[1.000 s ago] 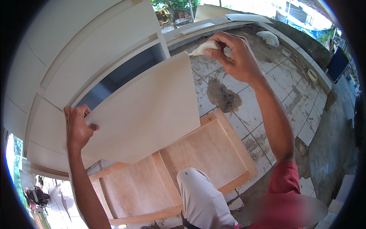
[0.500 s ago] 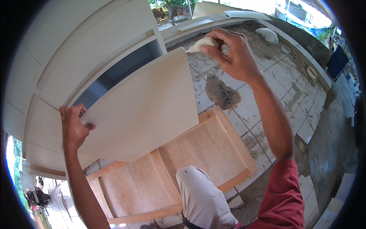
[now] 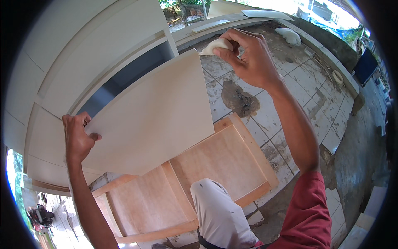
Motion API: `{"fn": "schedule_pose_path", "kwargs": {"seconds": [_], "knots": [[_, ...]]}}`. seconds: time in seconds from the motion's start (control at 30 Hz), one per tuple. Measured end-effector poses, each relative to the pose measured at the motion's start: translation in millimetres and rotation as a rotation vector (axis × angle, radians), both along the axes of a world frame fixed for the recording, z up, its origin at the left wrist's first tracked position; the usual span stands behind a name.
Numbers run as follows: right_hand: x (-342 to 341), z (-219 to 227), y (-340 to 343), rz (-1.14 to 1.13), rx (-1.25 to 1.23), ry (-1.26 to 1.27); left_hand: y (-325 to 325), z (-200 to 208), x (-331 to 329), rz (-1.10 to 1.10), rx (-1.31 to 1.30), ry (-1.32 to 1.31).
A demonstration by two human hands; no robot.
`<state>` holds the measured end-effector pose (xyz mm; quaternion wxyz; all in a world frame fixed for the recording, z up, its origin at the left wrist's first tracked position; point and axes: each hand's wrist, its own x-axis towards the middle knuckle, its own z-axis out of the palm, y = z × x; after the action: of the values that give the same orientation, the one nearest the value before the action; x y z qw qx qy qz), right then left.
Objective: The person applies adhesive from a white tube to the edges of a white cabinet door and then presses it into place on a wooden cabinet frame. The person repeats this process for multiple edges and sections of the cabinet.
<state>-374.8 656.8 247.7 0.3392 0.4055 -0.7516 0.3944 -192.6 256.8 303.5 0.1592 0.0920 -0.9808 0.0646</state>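
Wrist (image 3: 275, 84) bent, the right hand (image 3: 251, 58) pinches a small white squeeze bottle (image 3: 217, 45) between thumb and curled fingers, nozzle at the far right corner of an off-white panel (image 3: 145, 112); I can't tell whether it touches. That forearm (image 3: 294, 128) stretches up and forward from a red sleeve (image 3: 306, 207). Farther left, the left hand (image 3: 79, 139) clasps the panel's other end, thumb over its face. The panel slants above a 2-bay wooden frame (image 3: 178, 186), before a white cabinet (image 3: 103, 45) with an open grey compartment (image 3: 128, 79). Dirty tiles (image 3: 269, 112) spread beyond.
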Motion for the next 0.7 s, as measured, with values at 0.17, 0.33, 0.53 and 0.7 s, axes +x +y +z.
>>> {"fn": "schedule_pose_path", "kwargs": {"seconds": [0.17,0.33,0.53,0.7], "knots": [[-0.1,-2.0,1.5,0.002,0.021,-0.044,-0.5,-0.7,0.3,-0.004,0.006,0.021],[-3.3,-1.6,2.1,0.032,0.009,-0.006,1.3,1.6,0.1,0.014,0.007,-0.011],[-1.5,4.6,1.4,0.023,0.021,-0.005,-0.9,-1.2,0.0,-0.001,0.002,0.013],[3.5,-7.0,4.0,-0.012,0.113,-0.146,5.8,3.3,0.7,0.022,0.029,-0.002]]}}
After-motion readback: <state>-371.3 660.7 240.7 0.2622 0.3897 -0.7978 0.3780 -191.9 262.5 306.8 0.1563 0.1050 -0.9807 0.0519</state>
